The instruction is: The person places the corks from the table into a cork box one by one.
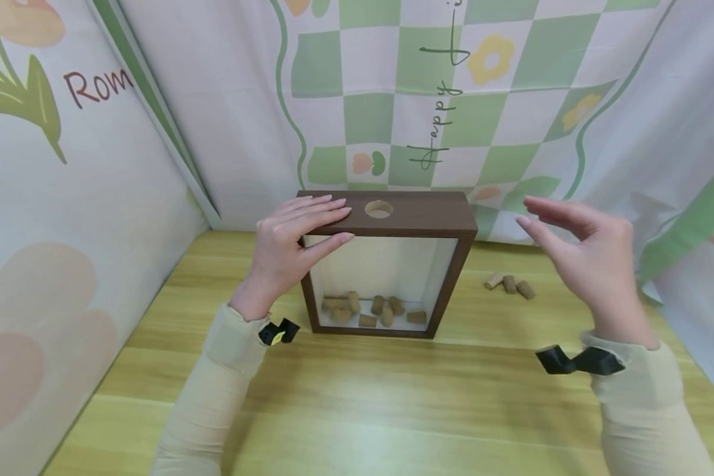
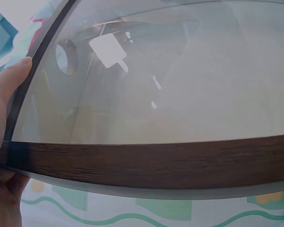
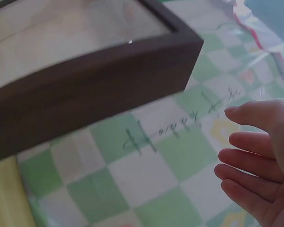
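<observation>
A dark brown wooden box frame (image 1: 452, 284) with a clear front stands upright on the table, a round hole (image 1: 379, 209) in its top. Several corks (image 1: 387, 316) lie inside along its bottom. My left hand (image 1: 300, 241) rests on the top's left end, fingers straight across it and the thumb over the front edge; in the left wrist view the thumb (image 2: 14, 75) lies against the frame (image 2: 146, 163). To the right of the box, my right hand (image 1: 589, 254) is held in the air, holding nothing. Below it, three corks (image 1: 509, 284) lie on the table.
The wood-grain table (image 1: 357, 410) runs under everything. A curtain (image 1: 428, 119) with green checks and lettering hangs close behind the box. Another printed curtain (image 1: 83, 218) borders the left side, and white cloth (image 1: 678, 132) the right.
</observation>
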The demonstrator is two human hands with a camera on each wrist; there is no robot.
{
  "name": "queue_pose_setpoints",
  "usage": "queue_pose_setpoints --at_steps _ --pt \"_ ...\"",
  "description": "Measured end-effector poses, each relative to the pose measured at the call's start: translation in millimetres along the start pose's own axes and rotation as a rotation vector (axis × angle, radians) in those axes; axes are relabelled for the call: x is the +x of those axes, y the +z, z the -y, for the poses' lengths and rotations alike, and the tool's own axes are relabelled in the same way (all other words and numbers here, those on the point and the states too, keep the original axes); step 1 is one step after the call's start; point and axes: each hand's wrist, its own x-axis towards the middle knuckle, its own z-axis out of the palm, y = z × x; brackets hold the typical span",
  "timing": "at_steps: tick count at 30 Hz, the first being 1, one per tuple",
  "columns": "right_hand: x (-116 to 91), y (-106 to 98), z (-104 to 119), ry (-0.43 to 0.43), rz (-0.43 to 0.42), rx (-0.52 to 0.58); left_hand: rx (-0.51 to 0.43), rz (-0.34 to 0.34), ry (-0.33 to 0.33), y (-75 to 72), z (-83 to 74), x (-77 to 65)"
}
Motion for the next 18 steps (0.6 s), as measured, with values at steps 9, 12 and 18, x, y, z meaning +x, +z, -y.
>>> queue_pose_setpoints --at_steps 9,12,18 --pt "-2.3 -1.5 -79.0 0.218 0.146 -0.172 -0.007 -0.015 0.001 1.0 -0.1 0.0" --pt "-4.9 1.6 -108.2 0.266 0.205 -0.218 -0.007 -0.013 -0.001 0.7 -0.2 0.1" --pt "-18.1 6.5 -155.9 0.361 0.317 -0.206 0.005 -0.002 0.001 -0.1 -0.1 0.0"
